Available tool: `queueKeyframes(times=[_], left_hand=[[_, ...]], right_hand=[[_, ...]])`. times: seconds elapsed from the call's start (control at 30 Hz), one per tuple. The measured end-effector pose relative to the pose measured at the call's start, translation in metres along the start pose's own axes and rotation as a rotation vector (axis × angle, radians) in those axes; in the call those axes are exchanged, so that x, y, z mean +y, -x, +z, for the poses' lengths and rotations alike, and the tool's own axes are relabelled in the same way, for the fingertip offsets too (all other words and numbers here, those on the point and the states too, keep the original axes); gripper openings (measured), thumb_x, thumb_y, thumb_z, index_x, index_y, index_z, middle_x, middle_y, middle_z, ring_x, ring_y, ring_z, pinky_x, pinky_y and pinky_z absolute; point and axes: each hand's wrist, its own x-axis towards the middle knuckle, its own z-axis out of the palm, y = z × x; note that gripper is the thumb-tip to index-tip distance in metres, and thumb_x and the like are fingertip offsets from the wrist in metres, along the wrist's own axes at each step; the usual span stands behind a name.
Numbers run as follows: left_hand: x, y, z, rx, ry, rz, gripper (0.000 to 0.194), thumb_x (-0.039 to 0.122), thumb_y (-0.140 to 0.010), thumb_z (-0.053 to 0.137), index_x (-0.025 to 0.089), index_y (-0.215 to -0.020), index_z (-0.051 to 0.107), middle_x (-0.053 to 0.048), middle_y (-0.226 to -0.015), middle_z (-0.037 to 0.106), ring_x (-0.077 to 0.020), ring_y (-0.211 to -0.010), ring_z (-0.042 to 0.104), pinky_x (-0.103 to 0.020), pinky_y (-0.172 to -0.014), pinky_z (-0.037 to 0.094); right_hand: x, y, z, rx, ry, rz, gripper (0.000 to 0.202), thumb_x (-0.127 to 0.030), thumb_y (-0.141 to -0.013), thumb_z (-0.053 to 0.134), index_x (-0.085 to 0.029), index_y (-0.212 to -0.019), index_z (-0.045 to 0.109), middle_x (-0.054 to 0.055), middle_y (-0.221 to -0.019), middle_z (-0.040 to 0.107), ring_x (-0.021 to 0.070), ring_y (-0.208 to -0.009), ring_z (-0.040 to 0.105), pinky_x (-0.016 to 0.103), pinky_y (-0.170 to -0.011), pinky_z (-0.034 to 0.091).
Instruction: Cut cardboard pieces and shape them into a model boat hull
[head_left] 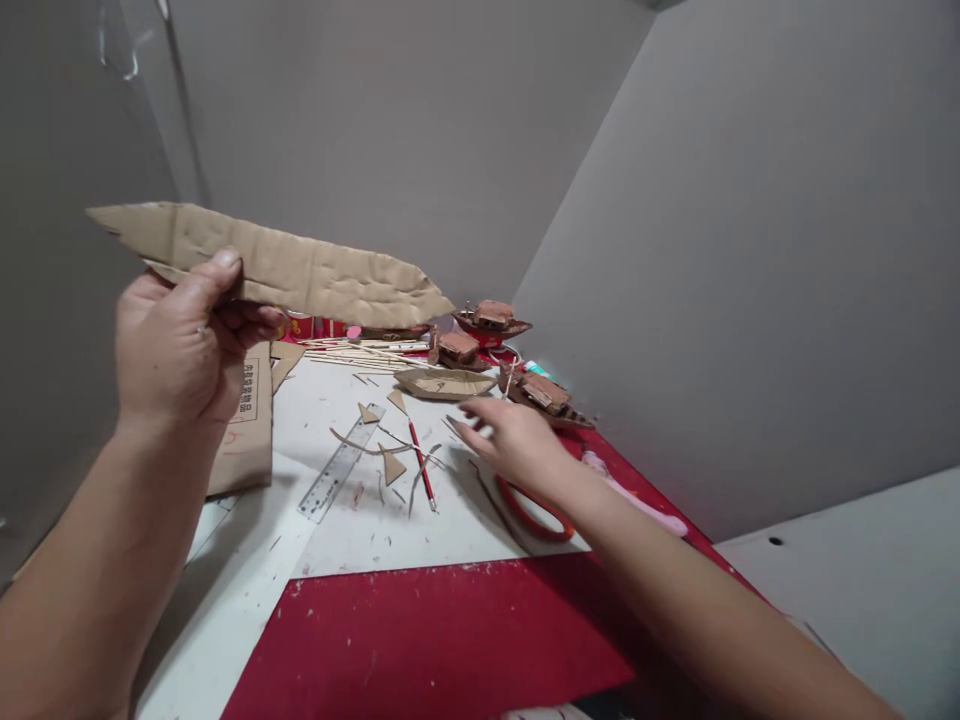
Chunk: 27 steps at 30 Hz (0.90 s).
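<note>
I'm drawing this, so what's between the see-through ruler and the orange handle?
Between the ruler and the orange handle lie a red pencil, a cardboard triangle and some thin strips, in the head view.

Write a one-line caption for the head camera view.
Left hand holds up pointed cardboard; below, a ruler and pencil lie on a white sheet, model boats beyond.

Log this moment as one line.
left hand: holding up pointed cardboard strip | right hand: over scissors, grip unclear | white sheet: ruler, red pencil, cardboard scraps
</note>
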Motion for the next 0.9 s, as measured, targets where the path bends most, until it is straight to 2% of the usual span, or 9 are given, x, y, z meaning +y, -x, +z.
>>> queueKeyframes(times=[0.07,0.17,0.3,0.47,0.63,0.73,0.83,0.9], left_hand=[[0.003,0.0,0.0,0.003,0.01,0.022,0.027,0.0,-0.08,0.057,0.015,-0.058,0.056,0.006,-0.049,0.055,-0.0113,-0.037,0.061,-0.021,-0.034,0.053],[0.009,0.001,0.0,0.006,-0.002,0.054,0.029,0.0,-0.082,0.055,0.015,-0.057,0.056,0.005,-0.05,0.055,-0.0101,-0.037,0.059,-0.021,-0.035,0.053],[0.016,0.003,0.001,0.009,-0.044,0.062,0.027,0.002,-0.084,0.056,0.013,-0.059,0.059,0.004,-0.05,0.057,-0.0106,-0.036,0.059,-0.019,-0.031,0.049],[0.017,0.003,0.003,0.001,-0.072,0.081,0.028,-0.001,-0.085,0.053,0.013,-0.062,0.06,0.006,-0.052,0.058,-0.0089,-0.04,0.061,-0.019,-0.037,0.054],[0.018,0.005,0.004,-0.019,-0.098,0.092,0.027,0.0,-0.085,0.054,0.012,-0.062,0.059,0.007,-0.053,0.057,-0.0078,-0.04,0.061,-0.018,-0.038,0.054],[0.021,0.007,0.004,-0.004,-0.099,0.083,0.024,0.001,-0.085,0.055,0.012,-0.064,0.059,0.006,-0.054,0.057,-0.0077,-0.04,0.061,-0.018,-0.039,0.053],[0.024,0.008,0.004,-0.013,-0.095,0.106,0.026,0.001,-0.085,0.055,0.013,-0.062,0.056,0.007,-0.053,0.056,-0.0069,-0.041,0.06,-0.018,-0.04,0.054],[0.025,0.008,0.003,-0.022,-0.098,0.123,0.028,0.001,-0.085,0.054,0.014,-0.06,0.055,0.008,-0.052,0.055,-0.0058,-0.04,0.059,-0.018,-0.04,0.054]], right_hand=[[-0.025,-0.033,0.01,-0.019,-0.009,-0.079,0.034,-0.034,-0.098,0.047,-0.021,-0.128,0.056,0.009,-0.122,0.066,0.0218,-0.109,0.062,0.032,-0.093,0.048],[-0.051,-0.077,0.034,-0.086,0.028,-0.124,0.031,-0.032,-0.095,0.058,-0.016,-0.122,0.058,0.009,-0.12,0.062,0.0224,-0.1,0.064,0.043,-0.085,0.054],[-0.056,-0.107,0.054,-0.114,0.072,-0.136,0.032,-0.031,-0.094,0.059,-0.016,-0.122,0.058,0.01,-0.123,0.06,0.0231,-0.102,0.063,0.043,-0.085,0.055],[-0.053,-0.108,0.051,-0.115,0.018,-0.211,0.031,-0.031,-0.095,0.058,-0.017,-0.123,0.057,0.009,-0.123,0.06,0.023,-0.102,0.063,0.044,-0.085,0.055],[-0.07,-0.103,0.054,-0.148,-0.046,-0.334,0.032,-0.034,-0.094,0.059,-0.017,-0.122,0.059,0.009,-0.116,0.064,0.0224,-0.101,0.063,0.041,-0.087,0.053],[-0.08,-0.105,0.056,-0.175,-0.037,-0.36,0.03,-0.032,-0.094,0.059,-0.016,-0.12,0.059,0.009,-0.119,0.062,0.0225,-0.101,0.063,0.043,-0.085,0.054],[-0.083,-0.106,0.051,-0.189,-0.037,-0.369,0.029,-0.031,-0.095,0.058,-0.016,-0.119,0.059,0.009,-0.118,0.062,0.0223,-0.099,0.064,0.042,-0.084,0.054],[-0.082,-0.102,0.044,-0.193,-0.052,-0.384,0.026,-0.028,-0.094,0.056,-0.014,-0.116,0.06,0.009,-0.11,0.066,0.0214,-0.096,0.064,0.037,-0.083,0.052]])
